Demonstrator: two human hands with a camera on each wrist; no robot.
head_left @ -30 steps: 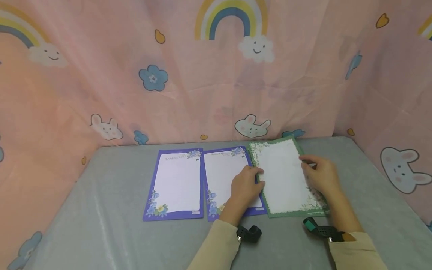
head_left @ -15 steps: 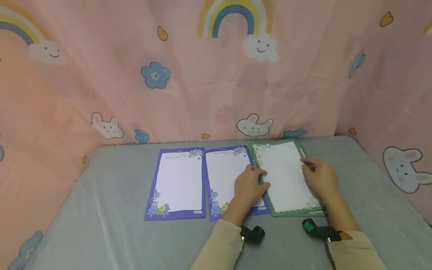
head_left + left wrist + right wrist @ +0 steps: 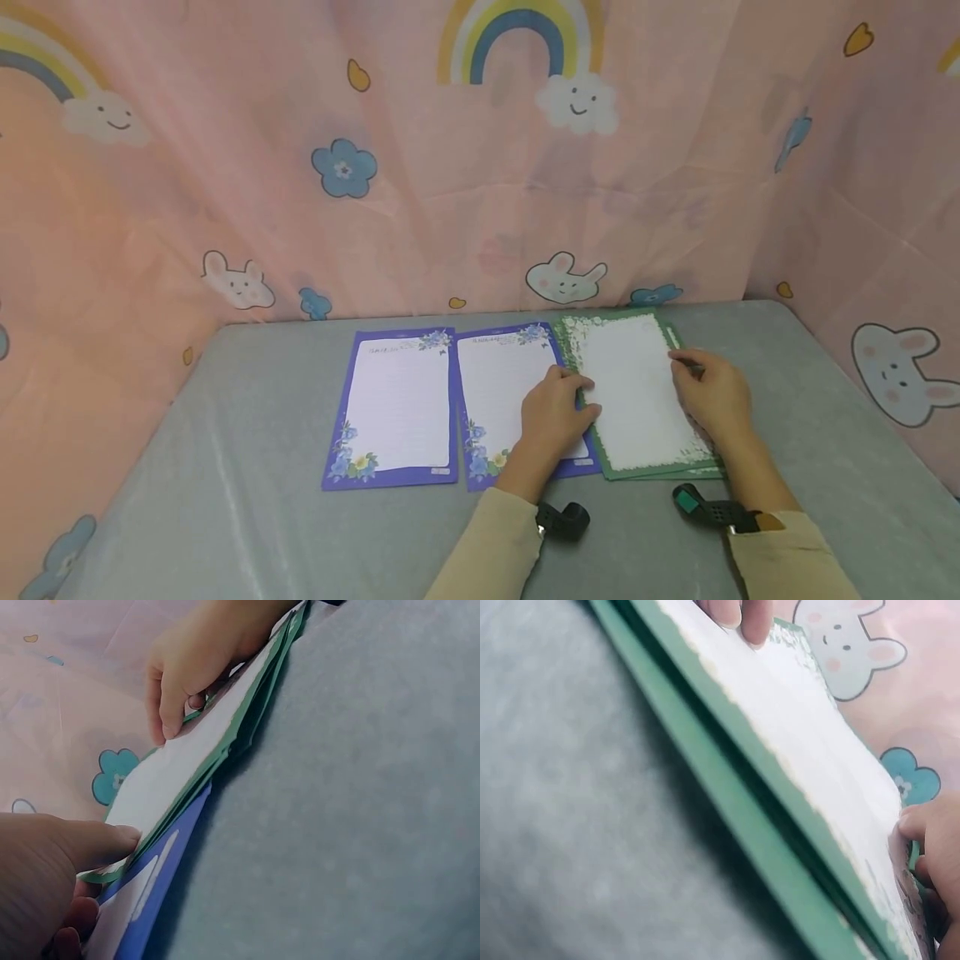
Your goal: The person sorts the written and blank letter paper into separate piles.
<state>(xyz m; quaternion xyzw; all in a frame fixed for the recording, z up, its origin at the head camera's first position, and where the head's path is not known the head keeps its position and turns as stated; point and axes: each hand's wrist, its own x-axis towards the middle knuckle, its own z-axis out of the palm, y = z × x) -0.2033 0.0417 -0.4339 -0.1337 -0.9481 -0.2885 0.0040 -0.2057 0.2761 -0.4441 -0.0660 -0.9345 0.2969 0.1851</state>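
A small stack of green-bordered stationery sheets [image 3: 633, 392] with white flowers lies at the right of the row in the head view. Its top sheet is offset to the left, so another green edge shows at the right. My left hand [image 3: 555, 408] pinches the left edge, thumb on top and fingers curled beneath, as the left wrist view [image 3: 37, 881] shows. My right hand [image 3: 712, 396] pinches the right edge; in the right wrist view its thumb [image 3: 913, 823] rests on the margin. Layered green edges [image 3: 727, 765] stand slightly apart there.
Two purple-bordered sheets with blue flowers, a left one [image 3: 397, 408] and a middle one [image 3: 498, 375], lie side by side. The middle one is partly under my left hand and touches the green stack. A grey cloth [image 3: 247, 500] covers the table; a pink printed curtain [image 3: 420, 233] hangs behind.
The top green sheet has straightened and slid a little down, and a green sheet beneath now shows at its right. Both hands keep their grip, the left shifted slightly right.
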